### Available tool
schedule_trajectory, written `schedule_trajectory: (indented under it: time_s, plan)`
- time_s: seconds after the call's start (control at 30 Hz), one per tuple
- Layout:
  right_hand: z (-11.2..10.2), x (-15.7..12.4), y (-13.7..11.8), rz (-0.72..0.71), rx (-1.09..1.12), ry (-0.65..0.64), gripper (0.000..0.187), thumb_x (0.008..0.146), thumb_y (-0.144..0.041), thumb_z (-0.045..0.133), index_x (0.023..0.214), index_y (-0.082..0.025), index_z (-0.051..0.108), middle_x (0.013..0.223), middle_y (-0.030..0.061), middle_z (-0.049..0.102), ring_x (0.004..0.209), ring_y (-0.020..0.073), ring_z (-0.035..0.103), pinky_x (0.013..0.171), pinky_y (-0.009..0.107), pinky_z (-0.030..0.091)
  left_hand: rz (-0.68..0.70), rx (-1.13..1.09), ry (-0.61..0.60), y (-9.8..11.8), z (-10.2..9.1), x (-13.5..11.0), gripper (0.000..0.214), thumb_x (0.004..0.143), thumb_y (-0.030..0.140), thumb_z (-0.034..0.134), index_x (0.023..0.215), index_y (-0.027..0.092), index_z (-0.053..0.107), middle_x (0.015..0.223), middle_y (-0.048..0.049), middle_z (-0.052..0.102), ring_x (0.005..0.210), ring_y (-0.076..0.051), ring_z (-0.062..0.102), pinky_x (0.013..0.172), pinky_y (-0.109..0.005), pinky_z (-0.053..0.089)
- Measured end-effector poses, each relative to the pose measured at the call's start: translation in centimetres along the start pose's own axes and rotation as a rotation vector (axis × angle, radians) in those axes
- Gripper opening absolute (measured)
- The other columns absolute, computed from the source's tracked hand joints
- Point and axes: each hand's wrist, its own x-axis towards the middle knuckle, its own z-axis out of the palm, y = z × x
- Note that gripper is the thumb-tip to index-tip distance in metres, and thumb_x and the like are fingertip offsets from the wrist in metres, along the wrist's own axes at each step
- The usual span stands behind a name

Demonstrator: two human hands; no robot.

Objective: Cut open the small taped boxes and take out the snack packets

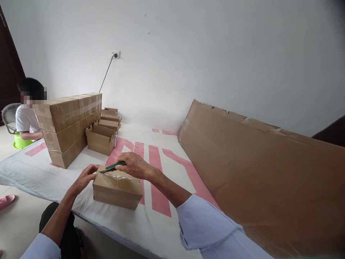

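Observation:
A small cardboard box (117, 187), taped across its top, lies on the white and pink sheet (159, 201) in front of me. My right hand (134, 164) grips a green-handled utility knife (113, 166) whose blade tip rests at the box's top left edge. My left hand (85, 177) presses its curled fingers against the box's left end and steadies it.
A stack of taped cartons (68, 126) stands at the left, with several open small boxes (104, 136) beside it. A large flat cardboard sheet (264, 180) leans on the right. Another person (27, 115) sits behind the stack. A pink slipper (5, 200) lies on the floor.

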Motion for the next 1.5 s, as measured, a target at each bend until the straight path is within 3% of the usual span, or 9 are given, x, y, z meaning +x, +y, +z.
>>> schedule_trajectory:
  time_s: [0.37, 0.63, 1.0, 1.13, 1.2, 1.3, 1.43, 1.5]
  plan:
    - [-2.8, -3.1, 1.5, 0.118, -0.081, -0.046, 0.015, 0.095, -0.026, 0.069, 0.083, -0.022, 0.078, 0.094, 0.0032, 0.076, 0.083, 0.0177, 0.061, 0.067, 0.030, 0.035, -0.012, 0.066, 0.044, 0.3, 0.5, -0.3, 0.031, 0.074, 0.031, 0.069, 0.103, 0.022, 0.072, 0.131, -0.0090, 0.078, 0.128, -0.033, 0.067, 0.102, -0.040, 0.052]
    - [-5.4, -5.3, 3.2, 0.246, -0.200, -0.123, 0.011, 0.092, -0.025, 0.070, 0.088, -0.022, 0.080, 0.099, 0.0036, 0.077, 0.088, 0.0176, 0.064, 0.065, 0.028, 0.033, -0.025, 0.167, 0.027, 1.2, 0.6, -0.5, 0.042, 0.079, 0.033, 0.065, 0.118, 0.020, 0.073, 0.127, -0.0098, 0.078, 0.119, -0.031, 0.068, 0.104, -0.043, 0.052]
    - [-7.5, -9.6, 7.2, 0.274, -0.119, -0.016, 0.014, 0.086, -0.031, 0.070, 0.077, -0.024, 0.078, 0.086, 0.0035, 0.074, 0.076, 0.0176, 0.059, 0.064, 0.030, 0.035, -0.042, 0.198, 0.007, 1.2, 0.2, -0.2, 0.050, 0.080, 0.036, 0.063, 0.126, 0.018, 0.074, 0.134, -0.0112, 0.078, 0.129, -0.034, 0.068, 0.102, -0.041, 0.053]
    - [-7.9, -13.2, 9.6, 0.296, -0.023, 0.158, 0.024, 0.091, -0.042, 0.064, 0.087, -0.025, 0.080, 0.087, 0.0033, 0.075, 0.077, 0.0191, 0.061, 0.064, 0.030, 0.041, -0.056, 0.195, -0.010, 1.6, 0.3, -0.3, 0.052, 0.082, 0.037, 0.063, 0.129, 0.018, 0.075, 0.135, -0.0112, 0.079, 0.128, -0.035, 0.069, 0.100, -0.040, 0.054]
    - [-5.6, -15.5, 11.6, 0.332, 0.020, 0.353, 0.035, 0.099, -0.049, 0.055, 0.103, -0.026, 0.081, 0.097, 0.0046, 0.077, 0.083, 0.0212, 0.066, 0.069, 0.032, 0.048, -0.062, 0.192, -0.010, 2.0, 0.4, -0.3, 0.054, 0.081, 0.036, 0.064, 0.131, 0.018, 0.075, 0.138, -0.0113, 0.078, 0.131, -0.035, 0.068, 0.100, -0.040, 0.054]
    - [1.8, -19.1, 15.3, 0.393, 0.023, 0.624, 0.046, 0.104, -0.049, 0.045, 0.128, -0.025, 0.076, 0.111, 0.0091, 0.078, 0.096, 0.0252, 0.071, 0.079, 0.036, 0.054, -0.051, 0.175, -0.030, 2.2, 0.5, -0.2, 0.055, 0.079, 0.032, 0.063, 0.132, 0.019, 0.076, 0.143, -0.0104, 0.076, 0.136, -0.035, 0.065, 0.105, -0.040, 0.054]
    - [14.1, -23.2, 19.5, 0.515, -0.240, 0.661, 0.049, 0.104, -0.039, 0.039, 0.134, -0.025, 0.075, 0.088, 0.0090, 0.069, 0.084, 0.0266, 0.067, 0.073, 0.039, 0.052, -0.024, 0.161, -0.096, 2.0, 0.1, 0.1, 0.054, 0.083, 0.029, 0.063, 0.134, 0.022, 0.078, 0.144, -0.0086, 0.076, 0.140, -0.036, 0.063, 0.115, -0.044, 0.050]
    - [18.5, -24.7, 20.6, 0.568, -0.323, 0.654, 0.048, 0.104, -0.035, 0.040, 0.136, -0.025, 0.075, 0.091, 0.0094, 0.069, 0.087, 0.0272, 0.068, 0.074, 0.040, 0.051, -0.024, 0.149, -0.132, 1.7, -0.2, 0.3, 0.054, 0.085, 0.027, 0.063, 0.137, 0.023, 0.077, 0.145, -0.0077, 0.076, 0.142, -0.035, 0.062, 0.119, -0.045, 0.047]
